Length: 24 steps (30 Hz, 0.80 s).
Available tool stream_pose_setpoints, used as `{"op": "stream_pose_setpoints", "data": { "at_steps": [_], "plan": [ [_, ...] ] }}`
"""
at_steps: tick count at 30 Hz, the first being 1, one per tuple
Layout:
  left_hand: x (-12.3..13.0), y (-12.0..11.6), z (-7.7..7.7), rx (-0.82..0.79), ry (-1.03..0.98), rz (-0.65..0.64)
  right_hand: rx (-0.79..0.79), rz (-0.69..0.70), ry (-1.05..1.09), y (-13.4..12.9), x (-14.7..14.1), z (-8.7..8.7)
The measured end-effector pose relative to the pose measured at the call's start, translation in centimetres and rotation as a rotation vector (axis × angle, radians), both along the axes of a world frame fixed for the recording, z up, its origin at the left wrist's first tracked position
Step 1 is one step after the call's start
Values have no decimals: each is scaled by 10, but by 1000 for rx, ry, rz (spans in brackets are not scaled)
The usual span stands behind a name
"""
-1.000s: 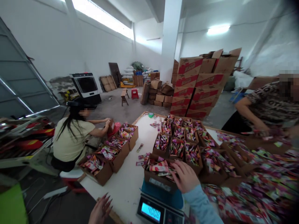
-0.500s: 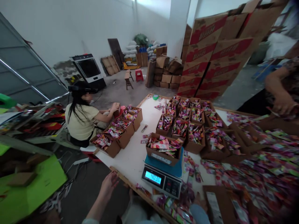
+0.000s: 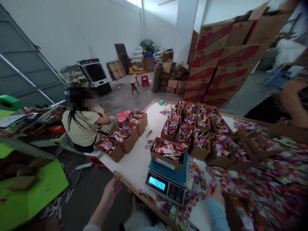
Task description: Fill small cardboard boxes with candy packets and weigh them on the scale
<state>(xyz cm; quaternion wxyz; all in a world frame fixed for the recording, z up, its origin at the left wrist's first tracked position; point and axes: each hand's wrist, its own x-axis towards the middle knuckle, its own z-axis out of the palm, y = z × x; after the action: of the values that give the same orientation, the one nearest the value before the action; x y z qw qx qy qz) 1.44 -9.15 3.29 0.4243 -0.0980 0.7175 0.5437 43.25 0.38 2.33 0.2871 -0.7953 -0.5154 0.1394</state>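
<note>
The right hand (image 3: 216,193) is bare; a plain, light-blue sleeve (image 3: 218,213) covers the forearm and ends near the wrist. The left hand (image 3: 113,188) and left forearm (image 3: 99,211) are bare; a pale cuff (image 3: 92,227) borders the forearm's near end. Pale grey clothing (image 3: 138,218), blurred, appears at the near edge.

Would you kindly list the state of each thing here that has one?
Scale: display lit, apparently reading 4046
Box on the scale: open, filled with packets
Row of boxes at left: open, filled
Loose packets: scattered
Left hand: loosely open, nothing visible in it
Right hand: at loose packets, grip unclear
</note>
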Motion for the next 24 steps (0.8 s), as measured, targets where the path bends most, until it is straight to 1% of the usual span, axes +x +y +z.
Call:
{"op": "stream_pose_setpoints", "data": {
  "at_steps": [1, 2, 4, 5, 6, 7, 8, 9, 10, 11, 12, 13, 14, 15, 16, 17, 18, 19, 20, 21, 22, 23, 24],
  "plan": [
    [0, 0, -2, 11, -1, -2, 32, -4, 0, 15, 0, 14],
    [1, 0, -4, 19, 2, -6, 109, 29, 5, 31, -5, 31],
    [4, 3, -7, 20, 5, -17, 345, 237, 9, 63, -26, 66],
    [5, 5, -8, 18, 4, -23, 420, 395, -6, 77, -41, 83],
    [7, 6, -8, 16, 0, -29, 436, 533, -32, 89, -58, 97],
    [9, 8, -7, 21, -4, -34, 419, 609, -55, 99, -74, 109],
    [10, 9, -5, 35, -4, -40, 407, 672, -73, 105, -89, 116],
    [10, 8, -4, 49, 0, -43, 409, 706, -80, 109, -99, 120],
    [9, 7, -2, 61, 10, -42, 441, 712, -67, 111, -105, 119],
    [7, 4, -1, 72, 24, -40, 500, 690, -31, 110, -105, 113],
    [4, 0, -1, 78, 39, -35, 562, 639, 32, 108, -99, 102],
    [0, -5, -1, 74, 54, -23, 604, 557, 118, 105, -89, 86],
    [-4, -12, -3, 63, 61, -6, 618, 438, 210, 100, -76, 64],
    [-8, -20, -7, 48, 56, 11, 573, 314, 304, 94, -60, 38],
    [-13, -28, -11, 34, 44, 28, 485, 198, 365, 85, -43, 9],
    [-16, -36, -16, 15, 31, 47, 385, 83, 379, 75, -26, -23],
    [-19, -43, -20, -3, 18, 59, 253, 25, 346, 62, -12, -54],
    [-21, -49, -25, -21, 8, 65, 103, 20, 288, 46, 0, -85],
    [-22, -54, -28, -36, 6, 63, -56, 47, 208, 29, 8, -112],
    [-22, -57, -30, -52, 3, 60, -202, 73, 115, 10, 13, -135],
    [-21, -57, -31, -64, -3, 55, -324, 93, 23, -8, 15, -153],
    [-20, -56, -31, -71, -11, 49, -419, 109, -47, -25, 14, -166],
    [-18, -53, -30, -69, -21, 43, -482, 145, -105, -40, 12, -174]
  ]
}}
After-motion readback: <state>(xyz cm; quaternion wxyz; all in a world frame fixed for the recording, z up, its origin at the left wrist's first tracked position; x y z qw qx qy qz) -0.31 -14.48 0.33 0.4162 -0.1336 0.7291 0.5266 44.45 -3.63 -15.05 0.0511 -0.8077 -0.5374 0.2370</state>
